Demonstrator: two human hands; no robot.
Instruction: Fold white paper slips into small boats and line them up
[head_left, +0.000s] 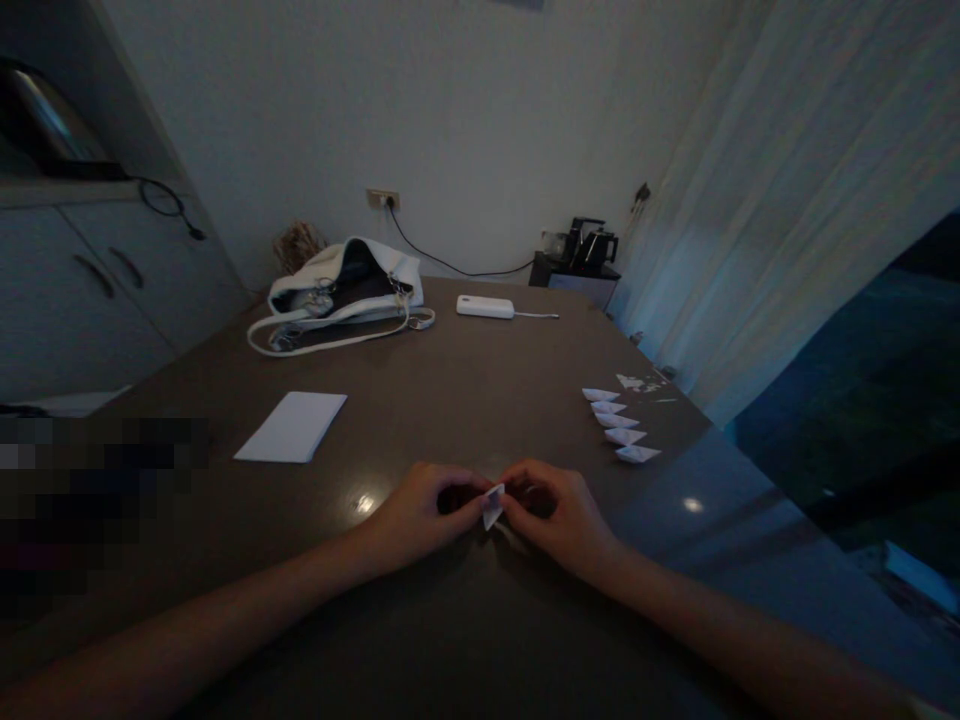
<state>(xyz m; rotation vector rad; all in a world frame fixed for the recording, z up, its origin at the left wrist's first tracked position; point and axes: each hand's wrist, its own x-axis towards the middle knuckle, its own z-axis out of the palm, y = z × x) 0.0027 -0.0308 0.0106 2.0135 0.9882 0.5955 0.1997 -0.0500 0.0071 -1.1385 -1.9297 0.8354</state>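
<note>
1. White paper, folded small, sits between my two hands in the head view: the folded piece [493, 507] is held over the near part of the brown table [450, 390], its narrow tip pointing down and toward me.
2. My left hand [427, 510] pinches it by the left edge, thumb against fingers; my right hand [561, 512] pinches the opposite edge likewise. Whether the fingertips of the two hands meet behind it, I cannot tell.
3. I judge it nearly weightless, crisp along its creases yet easy to crush or tear, and dry enough not to slip. Edges and creases are where to take hold, lightly; squeezing the middle would likely flatten it.
4. My own fingers stand most in the way, covering both sides of the piece.
5. Ahead to my right lies a row of five paper boats [617, 422], with paper scraps [631, 382] just beyond; a careless sweep of my right arm could scatter either, I think.
6. Ahead to my left lies a paper stack [292, 428]. Farther back are a white bag [410, 270], its strap looped onto the table, and a white device [485, 308] with a short cable.
</note>
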